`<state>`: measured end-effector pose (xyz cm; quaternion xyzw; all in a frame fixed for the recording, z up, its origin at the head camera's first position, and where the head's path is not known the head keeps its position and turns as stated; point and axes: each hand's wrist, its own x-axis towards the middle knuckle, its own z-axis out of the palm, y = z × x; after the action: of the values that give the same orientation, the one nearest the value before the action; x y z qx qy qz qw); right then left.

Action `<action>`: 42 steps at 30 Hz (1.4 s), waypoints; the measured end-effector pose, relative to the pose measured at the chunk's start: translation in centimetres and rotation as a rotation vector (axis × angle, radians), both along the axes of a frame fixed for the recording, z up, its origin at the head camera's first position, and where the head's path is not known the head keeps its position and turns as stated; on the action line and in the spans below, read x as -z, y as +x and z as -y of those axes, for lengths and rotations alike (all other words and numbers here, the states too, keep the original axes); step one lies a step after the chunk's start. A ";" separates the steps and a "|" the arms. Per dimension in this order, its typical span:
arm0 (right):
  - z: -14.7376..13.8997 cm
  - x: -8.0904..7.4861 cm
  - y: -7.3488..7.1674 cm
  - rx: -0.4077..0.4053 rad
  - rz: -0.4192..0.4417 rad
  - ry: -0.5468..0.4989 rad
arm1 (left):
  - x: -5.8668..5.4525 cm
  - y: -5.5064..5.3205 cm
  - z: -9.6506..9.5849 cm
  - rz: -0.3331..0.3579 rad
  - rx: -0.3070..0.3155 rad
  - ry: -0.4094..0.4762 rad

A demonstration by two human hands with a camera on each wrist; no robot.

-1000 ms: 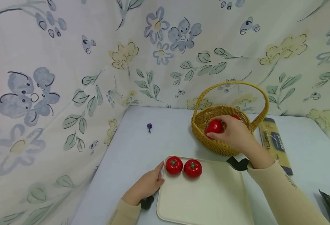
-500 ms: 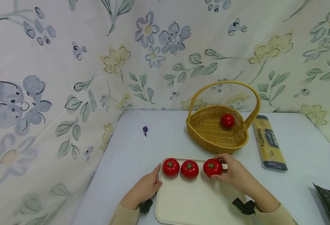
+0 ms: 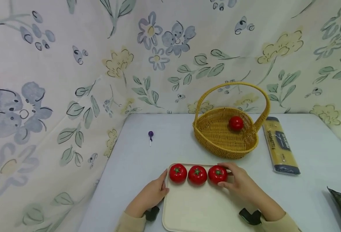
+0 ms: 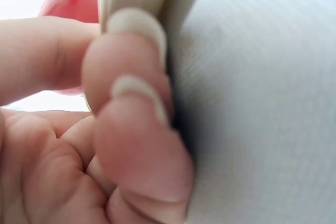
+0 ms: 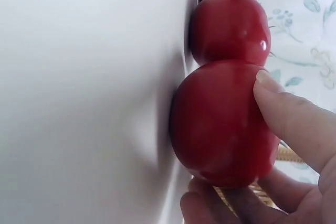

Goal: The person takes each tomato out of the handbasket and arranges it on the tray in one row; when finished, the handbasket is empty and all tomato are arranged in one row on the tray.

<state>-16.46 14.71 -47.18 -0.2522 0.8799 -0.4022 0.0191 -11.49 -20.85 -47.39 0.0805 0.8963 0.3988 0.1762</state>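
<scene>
From where I am standing, a person's right hand (image 3: 237, 181) is pinching a round, glossy red tomato (image 3: 217, 174) between thumb and curled fingers, low at the far edge of a smooth, shallow, cream-coloured tray (image 3: 199, 206). Left of those fingers, a middle tomato (image 3: 197, 175) and an end tomato (image 3: 178, 173), equally shiny, are lying close in a row. The left hand (image 3: 152, 193) is gripping the tray's rim, its fingertips pressing together against the outer wall. Beyond the right fingers, a coarsely woven golden basket (image 3: 216, 149) with a tall arched handle is holding another tomato (image 3: 235, 123); right of it, a long, flat spaghetti packet (image 3: 282, 146) is lying. Beyond the left fingers, a small purple lollipop (image 3: 151, 134) is resting on its own.
</scene>
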 end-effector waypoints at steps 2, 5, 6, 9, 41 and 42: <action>0.1 -0.1 -0.2 -0.018 -0.006 0.000 | 0.0 0.0 0.1 -0.004 -0.003 -0.004; 0.2 -0.2 -0.5 -0.047 0.001 -0.020 | 0.0 -0.1 0.2 -0.009 -0.006 -0.004; 0.3 -0.2 -0.6 -0.052 0.006 -0.030 | 0.0 -0.1 0.2 -0.011 -0.007 -0.004; 0.4 -0.3 -0.9 -0.072 0.026 -0.048 | 0.1 -0.2 0.3 -0.011 -0.009 -0.008; -4.0 -10.7 -19.3 0.061 0.129 0.470 | 0.4 -0.3 0.2 0.016 -0.025 0.036; -4.2 -10.2 -19.6 0.055 0.167 0.478 | 0.4 -0.3 0.1 0.018 -0.024 0.032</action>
<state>-36.03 18.91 -37.01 -0.1825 0.9519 -0.2025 0.1398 -11.78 -20.94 -47.79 0.0688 0.8891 0.4159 0.1781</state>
